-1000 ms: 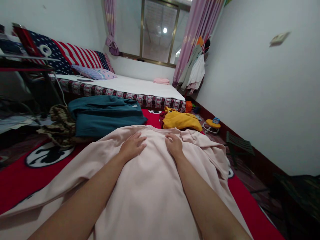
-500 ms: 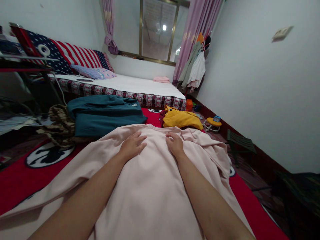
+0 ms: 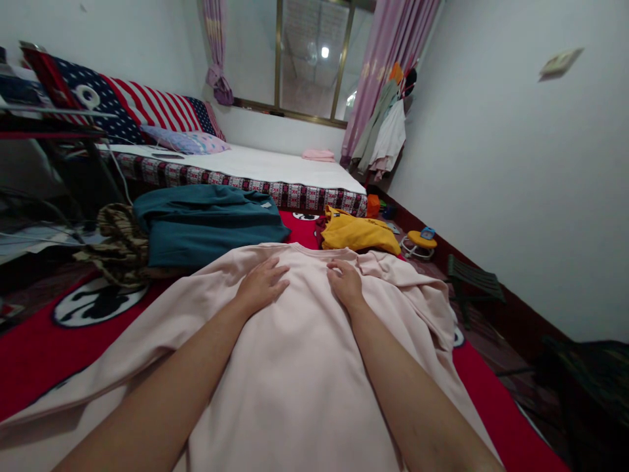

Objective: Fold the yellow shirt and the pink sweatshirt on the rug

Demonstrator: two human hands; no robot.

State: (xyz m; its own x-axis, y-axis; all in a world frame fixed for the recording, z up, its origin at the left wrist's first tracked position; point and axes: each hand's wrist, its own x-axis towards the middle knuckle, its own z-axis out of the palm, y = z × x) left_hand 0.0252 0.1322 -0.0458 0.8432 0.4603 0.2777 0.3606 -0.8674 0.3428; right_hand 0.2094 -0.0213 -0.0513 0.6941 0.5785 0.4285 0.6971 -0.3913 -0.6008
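Note:
A pale pink long-sleeved top (image 3: 295,367) lies spread out in front of me, its neckline at the far end. My left hand (image 3: 263,285) rests flat on its upper left part, fingers stretched out. On the upper right part lies my right hand (image 3: 344,282), fingers loosely extended and a little bent. Neither hand grips the fabric. Beyond the neckline to the left is a bulky folded teal garment (image 3: 211,226), partly over a brown patterned cloth (image 3: 115,246). A folded yellow garment (image 3: 361,233) sits beyond the right shoulder.
The clothes lie on a red cover (image 3: 29,357) with round black-and-white motifs. A bed (image 3: 275,164) stands beyond, below the window. Along the right wall are a yellow-topped stool (image 3: 421,240) and a dark folding stool (image 3: 474,278). A cluttered desk (image 3: 54,131) stands left.
The view has shifted very slightly. Both hands stay in the same places on the pink top, and the garments have not visibly moved.

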